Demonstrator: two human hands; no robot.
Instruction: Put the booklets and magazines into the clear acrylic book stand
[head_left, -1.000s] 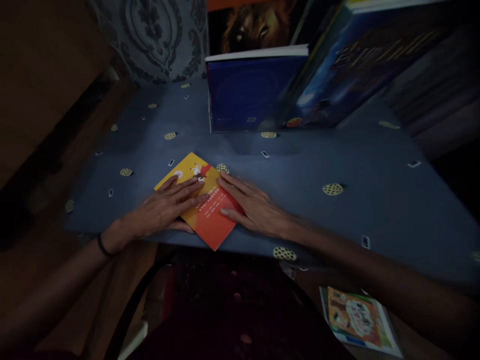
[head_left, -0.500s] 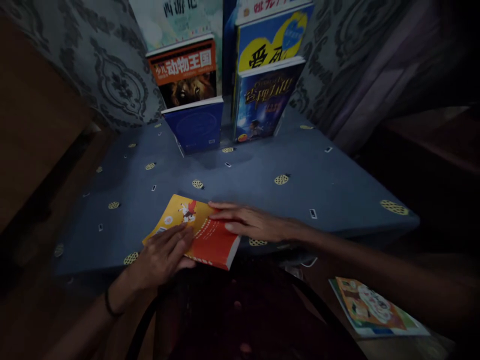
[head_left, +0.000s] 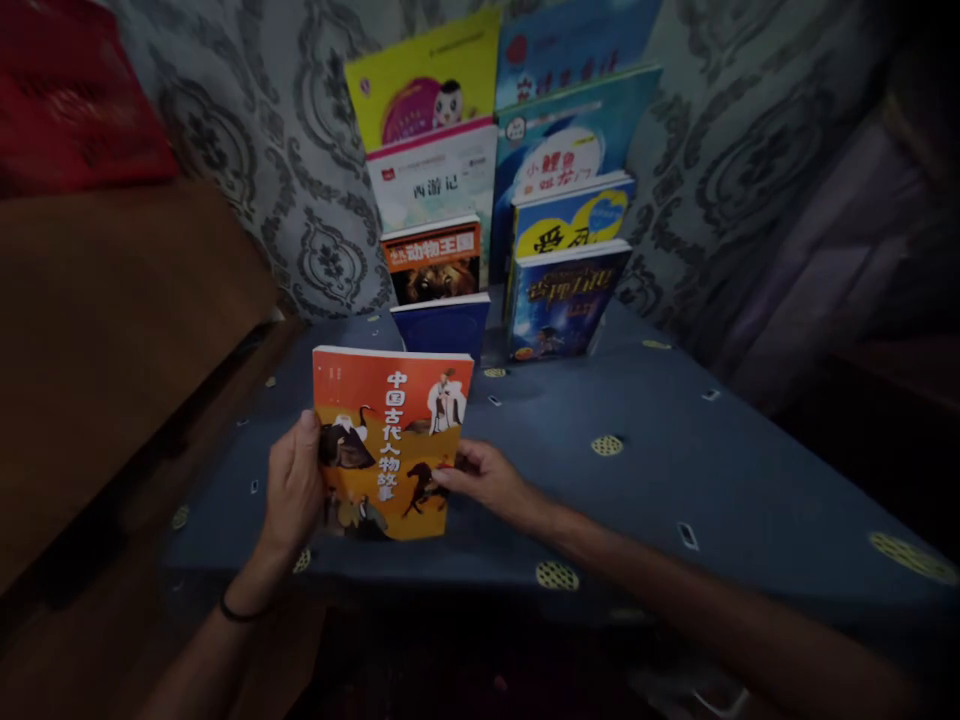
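An orange-and-red paperback book (head_left: 397, 450) with white Chinese characters down its cover stands upright between my hands, cover towards me. My left hand (head_left: 292, 485) grips its left edge, the thumb on the cover side. On the lower right edge, my right hand (head_left: 495, 485) pinches the book between thumb and fingers. Just behind it, partly hidden, is a dark blue book (head_left: 442, 322), the front one in the left row of upright books. The right row has a blue book with gold lettering (head_left: 566, 305) at its front.
A blue cloth with yellow pineapples covers the table (head_left: 645, 500). Behind the front books stand a lion-cover book (head_left: 435, 265), a pale book (head_left: 431, 190), a yellow book (head_left: 420, 85) and several blue ones. A red item (head_left: 75, 100) sits on a brown surface (head_left: 112, 300) at left.
The book has gone from lying flat, back cover up, to standing upright with its front cover showing. Both hands now hold its side edges. The view has tilted up.
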